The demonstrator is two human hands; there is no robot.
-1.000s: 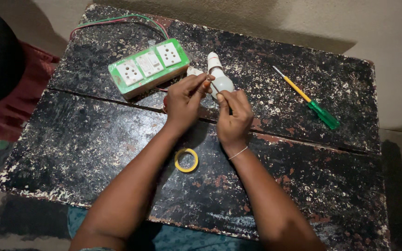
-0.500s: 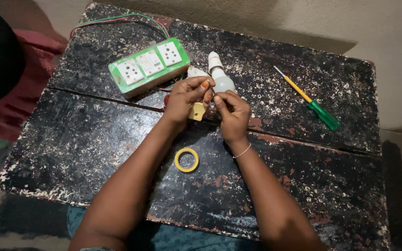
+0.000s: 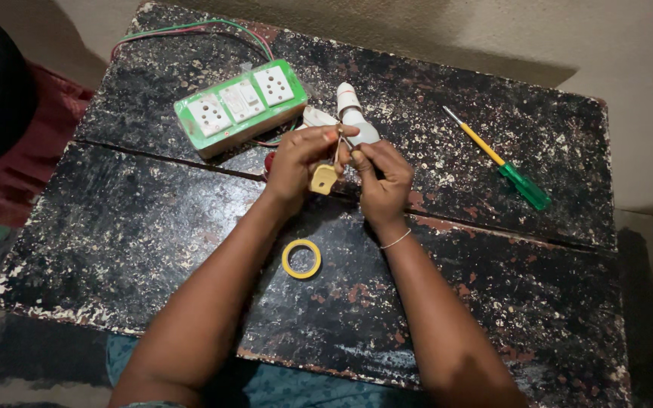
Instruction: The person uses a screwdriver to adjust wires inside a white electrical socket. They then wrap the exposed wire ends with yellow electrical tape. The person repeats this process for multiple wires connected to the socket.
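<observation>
Left hand (image 3: 300,160) fingers pinch a yellow tape strip (image 3: 324,178) that hangs down, long axis near vertical. Right hand (image 3: 382,175) fingers clamp the thin wire (image 3: 339,143) just beside it, both hands equally near.

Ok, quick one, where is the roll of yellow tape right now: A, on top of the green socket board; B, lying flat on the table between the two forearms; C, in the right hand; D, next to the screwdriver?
B: the roll of yellow tape lies flat on the black table between the forearms, below the left hand and right hand, touched by neither.
</observation>
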